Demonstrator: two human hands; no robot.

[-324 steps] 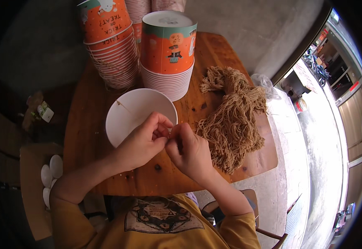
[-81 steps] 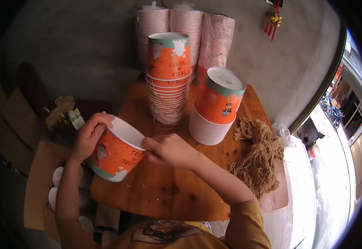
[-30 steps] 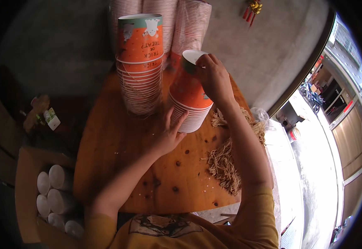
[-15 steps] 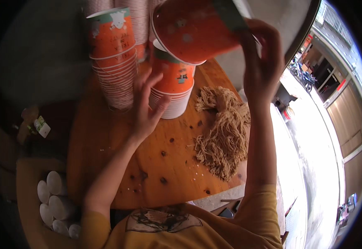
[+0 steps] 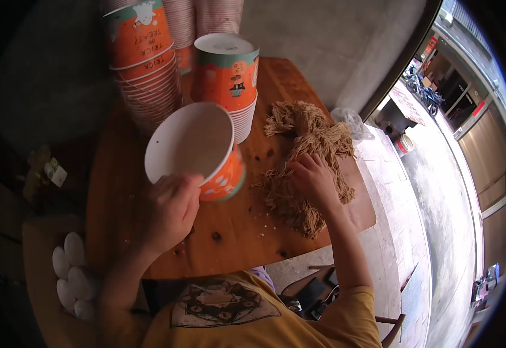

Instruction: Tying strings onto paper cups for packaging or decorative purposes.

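Front bucket [image 5: 201, 145] was orange with white blotches, green at the base, white inside. String [image 5: 322, 139] was all tan, table [image 5: 241, 252] orangey-brown with dark knots, shirt [image 5: 224, 333] mustard.

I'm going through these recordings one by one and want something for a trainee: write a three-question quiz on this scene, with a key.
1. Short answer: which thing is the right hand at?
2. True or false: the orange paper bucket with a white inside, held near its rim by the left hand, has its mouth turned straight down.
3. Multiple choice: how does the stack of orange-and-green paper buckets just beyond the held one stand on the brown wooden table?
A) mouths up
B) mouths down
C) lying sideways

Key:
1. The bundle of tan, stringy cord.
2. False; its white inside faces the camera.
3. B; the top one shows its base.
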